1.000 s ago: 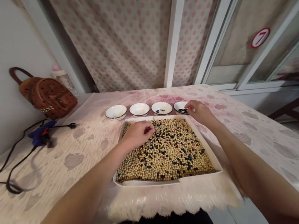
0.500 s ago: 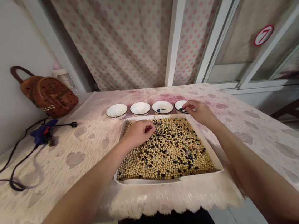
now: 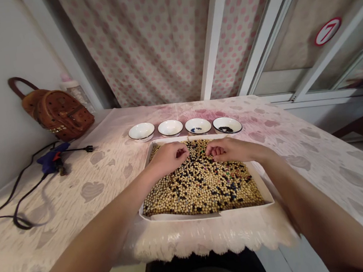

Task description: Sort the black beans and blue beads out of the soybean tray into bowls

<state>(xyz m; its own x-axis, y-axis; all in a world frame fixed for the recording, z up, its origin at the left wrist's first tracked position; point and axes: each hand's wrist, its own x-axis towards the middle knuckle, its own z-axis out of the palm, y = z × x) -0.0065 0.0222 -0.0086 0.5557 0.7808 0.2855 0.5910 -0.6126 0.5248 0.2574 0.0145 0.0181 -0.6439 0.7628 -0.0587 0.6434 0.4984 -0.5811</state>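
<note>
A shallow white box (image 3: 267, 195) holds a layer of small round beads (image 3: 201, 190), mostly pale yellow with black, blue and a few other colours mixed in. Over its far left part is my left hand (image 3: 170, 158), thumb and fingers curled together; anything between the fingertips is too small to make out. My right hand (image 3: 230, 149) reaches in from the right, its fingers curled and bent down at the beads, their tips partly hidden. Just beyond the box stands a white bowl (image 3: 236, 123) with black beads. Left of it, another white bowl (image 3: 205, 125) has a few blue ones.
Two more white bowls (image 3: 141, 131) (image 3: 170, 127) stand farther left in the same row. A blue glue gun (image 3: 52, 159) with a black cord lies at the left, near a brown backpack (image 3: 63, 114) and a bottle (image 3: 76, 92). A patterned cloth (image 3: 316, 168) covers the table.
My right hand has moved from the rightmost bowl back over the box, leaving that bowl's black beads in sight. My left hand stays nearly in place. The view has shifted slightly.
</note>
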